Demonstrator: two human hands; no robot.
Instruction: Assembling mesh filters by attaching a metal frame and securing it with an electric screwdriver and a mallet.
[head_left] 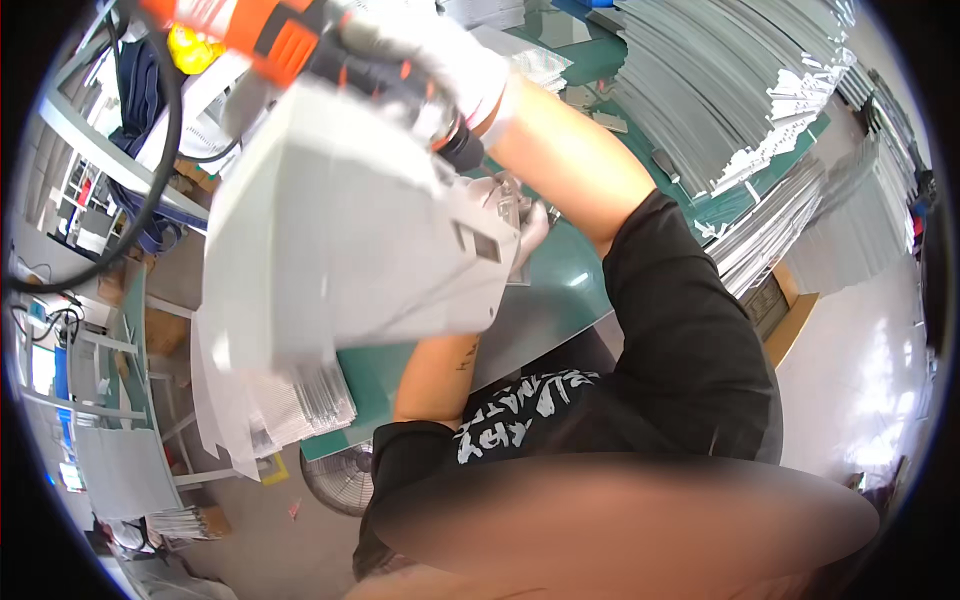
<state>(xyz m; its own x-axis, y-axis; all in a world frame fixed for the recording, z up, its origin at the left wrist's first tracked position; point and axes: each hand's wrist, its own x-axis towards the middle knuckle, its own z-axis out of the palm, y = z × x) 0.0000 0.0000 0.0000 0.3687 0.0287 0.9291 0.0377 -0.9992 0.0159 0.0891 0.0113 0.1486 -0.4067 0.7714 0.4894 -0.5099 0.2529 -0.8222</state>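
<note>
My right hand [420, 50], in a white glove, is wrapped round the grip of an orange and black power drill [290, 42] at the top. The drill's dark chuck points down and right, just above my left hand. A white box-shaped casing [330, 230], blurred, fills the left middle and has a small rectangular cutout near its right edge. My left forearm passes behind the casing. My left hand [530, 228], gloved, shows at that right edge, fingers bent against it. A small shiny piece lies by these fingers; its kind cannot be made out.
Large stacks of thin grey-white panels [700, 90] lie on the green worktable [570, 275] at the upper right. Thin sheets [315, 400] lie at its near left corner. A floor fan [340, 478] stands below. A black cable [165, 190] loops down the left.
</note>
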